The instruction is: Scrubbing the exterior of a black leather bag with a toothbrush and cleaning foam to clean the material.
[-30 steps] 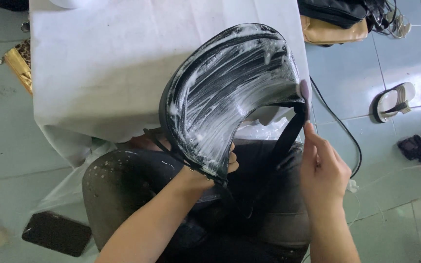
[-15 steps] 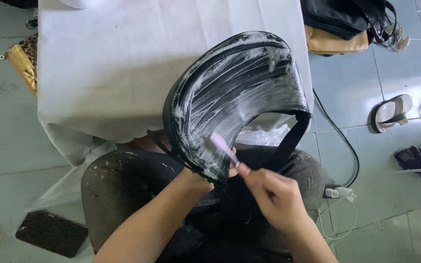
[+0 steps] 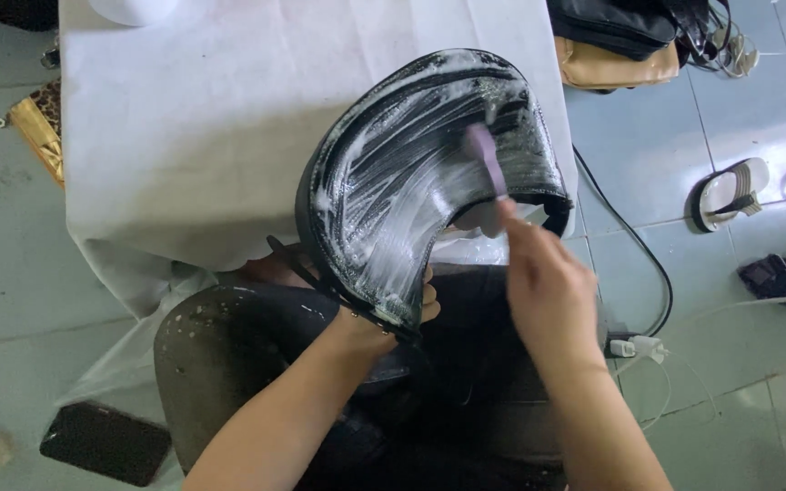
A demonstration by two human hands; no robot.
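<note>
Black foam-smeared handbag [image 3: 411, 182] in left hand [image 3: 384, 323], right hand [image 3: 548, 282] brushing it.

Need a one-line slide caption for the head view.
Left hand holds a soapy black curved bag while right hand scrubs it with a pale purple brush over a white-covered table.

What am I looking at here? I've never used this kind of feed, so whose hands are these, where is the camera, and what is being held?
There is no machine: a person works with two bare hands, and the single camera sits on their head, looking down. The left hand has its grip on the lower end of a black curved handbag smeared with white foam, holding it up over the lap. The right hand holds a small pale purple brush against the bag's foamy side. Beyond the bag is a table under a white cloth. On the tiled floor to the right lie sandals, a black cable and more bags.
</note>
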